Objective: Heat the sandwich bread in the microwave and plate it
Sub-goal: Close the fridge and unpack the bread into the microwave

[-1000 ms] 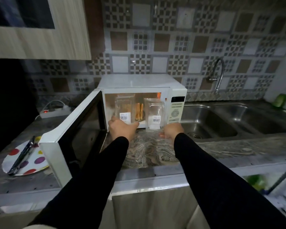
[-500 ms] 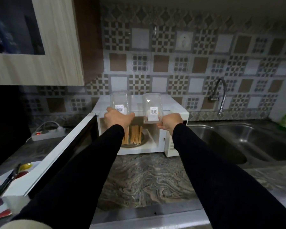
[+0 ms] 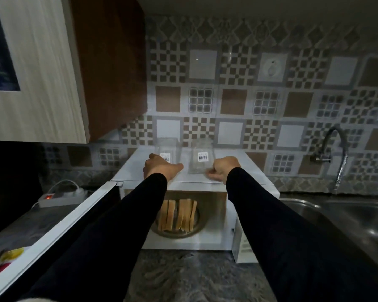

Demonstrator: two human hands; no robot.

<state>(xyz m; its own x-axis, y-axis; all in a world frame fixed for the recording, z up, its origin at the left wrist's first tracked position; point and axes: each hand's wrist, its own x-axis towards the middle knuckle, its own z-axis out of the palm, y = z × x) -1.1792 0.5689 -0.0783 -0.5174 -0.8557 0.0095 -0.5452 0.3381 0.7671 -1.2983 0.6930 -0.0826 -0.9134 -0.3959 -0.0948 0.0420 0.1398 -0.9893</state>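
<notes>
Several slices of sandwich bread (image 3: 177, 214) stand on edge on the round turntable (image 3: 179, 234) inside the open white microwave (image 3: 251, 177). Its door (image 3: 52, 236) swings out to the left. Two clear plastic containers with barcode labels stand upright on the microwave's top. My left hand (image 3: 159, 168) grips the base of the left container (image 3: 169, 147). My right hand (image 3: 223, 170) is curled at the lower right edge of the right container (image 3: 202, 155). A spotted plate (image 3: 7, 258) shows at the bottom left, mostly hidden by the door.
A white power strip (image 3: 57, 198) with a red light lies left of the microwave. A steel sink (image 3: 347, 216) and curved faucet (image 3: 336, 153) are on the right. A wall cabinet (image 3: 31, 73) hangs above on the left. Marbled counter (image 3: 183, 275) lies in front.
Both hands lifted the two clear containers out of the microwave opening and up onto its top. The bread stayed on the turntable. The camera tilted upward.
</notes>
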